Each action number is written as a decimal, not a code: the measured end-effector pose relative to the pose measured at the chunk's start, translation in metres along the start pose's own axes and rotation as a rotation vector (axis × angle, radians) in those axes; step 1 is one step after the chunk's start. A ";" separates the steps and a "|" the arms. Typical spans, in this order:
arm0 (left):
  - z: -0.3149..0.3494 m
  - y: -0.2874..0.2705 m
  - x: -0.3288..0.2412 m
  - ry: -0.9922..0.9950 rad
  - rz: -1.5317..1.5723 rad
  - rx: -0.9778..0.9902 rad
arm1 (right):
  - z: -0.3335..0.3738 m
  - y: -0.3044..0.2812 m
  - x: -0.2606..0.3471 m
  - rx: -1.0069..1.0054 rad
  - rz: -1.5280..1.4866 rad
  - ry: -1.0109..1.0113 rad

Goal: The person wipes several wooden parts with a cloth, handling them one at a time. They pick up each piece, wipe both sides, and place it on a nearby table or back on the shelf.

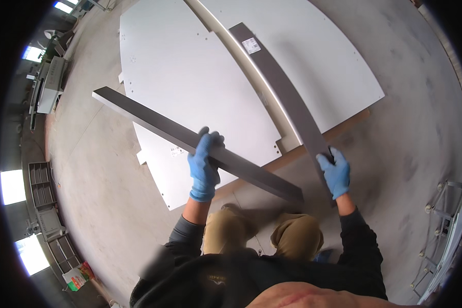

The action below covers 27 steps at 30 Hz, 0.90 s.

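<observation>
My left hand [204,163], in a blue glove, grips a long dark grey board [154,126] near its middle and holds it above the floor, slanting from upper left to lower right. My right hand [335,172], also in a blue glove, holds the near end of a second long dark grey board [280,82], which runs away from me over two large white panels [190,77]. A small white label sits near the far end of the second board. My knees in tan trousers show below the boards.
The white panels lie flat on a grey concrete floor [410,128], with a brown sheet edge [344,131] showing beneath them. Grey shelving and racks [49,205] stand at the left. A metal frame [441,226] stands at the right.
</observation>
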<state>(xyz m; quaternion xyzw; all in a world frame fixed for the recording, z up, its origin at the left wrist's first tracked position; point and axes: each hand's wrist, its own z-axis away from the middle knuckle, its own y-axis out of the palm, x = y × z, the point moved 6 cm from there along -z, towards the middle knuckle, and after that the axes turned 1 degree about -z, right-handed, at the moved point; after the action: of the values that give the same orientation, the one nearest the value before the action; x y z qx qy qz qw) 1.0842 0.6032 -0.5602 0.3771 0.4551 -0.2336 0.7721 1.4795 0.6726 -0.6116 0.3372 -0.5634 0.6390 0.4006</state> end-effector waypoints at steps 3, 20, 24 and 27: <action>0.014 0.034 -0.020 -0.102 -0.067 -0.035 | 0.015 -0.006 0.057 0.000 -0.061 0.007; 0.128 0.183 -0.189 -0.219 -0.057 0.031 | 0.126 -0.111 0.332 -0.111 0.354 -0.467; 0.148 0.184 -0.233 -0.234 -0.055 0.029 | 0.155 -0.131 0.398 -0.085 0.397 -0.487; 0.159 0.174 -0.264 -0.275 0.016 0.026 | 0.184 -0.137 0.456 -0.126 0.405 -0.596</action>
<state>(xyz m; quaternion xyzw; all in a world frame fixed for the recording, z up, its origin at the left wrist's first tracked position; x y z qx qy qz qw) 1.1649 0.5871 -0.2154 0.3550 0.3389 -0.2831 0.8240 1.3917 0.5569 -0.1224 0.3650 -0.7489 0.5431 0.1042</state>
